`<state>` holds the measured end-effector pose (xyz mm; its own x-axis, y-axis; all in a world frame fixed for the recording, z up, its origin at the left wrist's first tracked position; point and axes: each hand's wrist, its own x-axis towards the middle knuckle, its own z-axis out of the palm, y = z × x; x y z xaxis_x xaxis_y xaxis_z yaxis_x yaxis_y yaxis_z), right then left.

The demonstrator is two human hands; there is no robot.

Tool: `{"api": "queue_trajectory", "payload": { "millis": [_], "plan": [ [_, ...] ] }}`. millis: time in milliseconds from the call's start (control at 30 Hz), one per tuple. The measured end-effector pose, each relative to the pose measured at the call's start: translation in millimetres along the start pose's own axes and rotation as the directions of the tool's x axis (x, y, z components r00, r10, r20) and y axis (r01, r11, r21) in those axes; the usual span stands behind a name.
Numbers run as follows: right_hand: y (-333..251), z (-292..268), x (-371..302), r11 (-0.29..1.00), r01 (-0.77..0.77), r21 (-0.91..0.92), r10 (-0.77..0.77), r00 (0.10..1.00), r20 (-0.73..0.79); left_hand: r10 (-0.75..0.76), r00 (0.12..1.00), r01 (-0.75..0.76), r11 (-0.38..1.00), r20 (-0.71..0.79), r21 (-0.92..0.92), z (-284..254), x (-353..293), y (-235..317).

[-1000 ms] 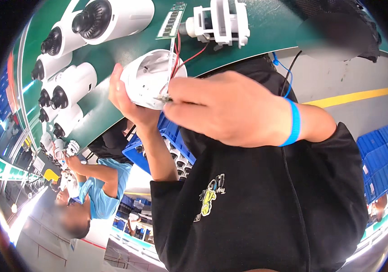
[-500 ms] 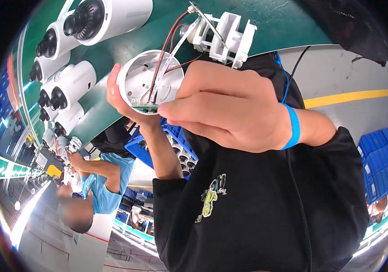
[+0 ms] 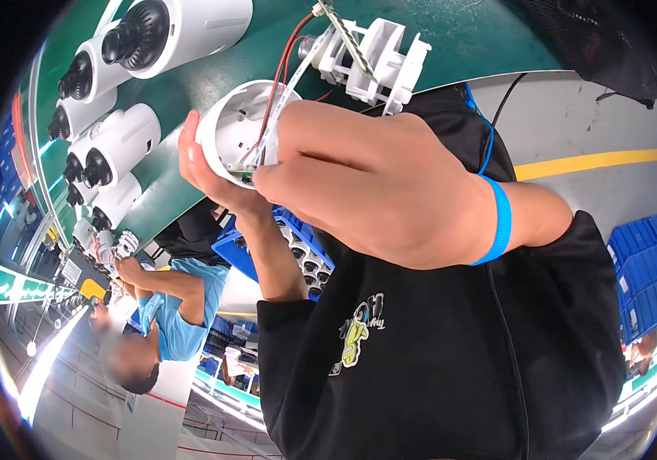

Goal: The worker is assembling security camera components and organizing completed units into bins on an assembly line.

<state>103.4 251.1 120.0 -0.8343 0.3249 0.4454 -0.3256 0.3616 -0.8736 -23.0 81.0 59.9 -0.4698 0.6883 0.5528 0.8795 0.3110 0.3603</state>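
Note:
My left hand [image 3: 217,180] is wrapped round a white cylindrical housing [image 3: 230,115], whose open end faces up. Over its near rim, my right hand [image 3: 367,180], with a blue wristband, is closed in a pinch on the edge of a small green circuit board [image 3: 244,174]. The fingertips and most of that board are hidden behind the hand. Red and dark wires and a flat white cable [image 3: 294,86] run from inside the housing to a white plastic bracket assembly [image 3: 378,61] lying on the green table. A second, narrow board [image 3: 347,42] leans across that assembly.
Several white cylindrical camera bodies with black ends [image 3: 182,34] stand on the green table [image 3: 282,31] at the left. A blue crate [image 3: 232,253] of round black-and-white parts is below my left forearm. A co-worker in a blue shirt [image 3: 182,307] sits farther left. Blue bins [image 3: 654,268] are stacked at right.
My right hand has moved a little left, taking the small circuit board farther into the housing's opening. The bracket assembly has shifted slightly left. My left hand keeps its hold.

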Motion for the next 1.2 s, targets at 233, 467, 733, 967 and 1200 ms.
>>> {"api": "queue_trajectory", "payload": {
  "millis": [233,467,733,967,1200],
  "plan": [
    [10.5,1.1,0.3,0.995,-0.087,0.043,0.091,0.991,-0.103,0.036,0.989,-0.052,0.993,0.144,0.108,-17.2,9.2,-4.9],
    [18.4,-2.7,13.8,0.988,-0.140,-0.058,0.142,0.990,0.026,0.074,0.964,-0.109,0.986,0.255,0.128,-28.1,20.6,0.9],
    [16.9,1.4,1.4,0.753,-0.416,0.510,0.414,0.902,0.125,0.028,0.970,-0.041,0.998,0.240,0.048,-23.4,21.7,5.9],
    [23.0,8.9,3.3,0.937,-0.270,0.223,0.287,0.957,-0.045,-0.301,0.841,0.438,0.867,0.449,-0.238,-36.9,40.3,40.3],
    [10.2,-11.6,-0.3,0.967,-0.255,0.017,0.252,0.963,0.095,-0.234,0.953,0.254,0.963,0.194,-0.088,-8.2,38.2,37.6]
  ]
}}
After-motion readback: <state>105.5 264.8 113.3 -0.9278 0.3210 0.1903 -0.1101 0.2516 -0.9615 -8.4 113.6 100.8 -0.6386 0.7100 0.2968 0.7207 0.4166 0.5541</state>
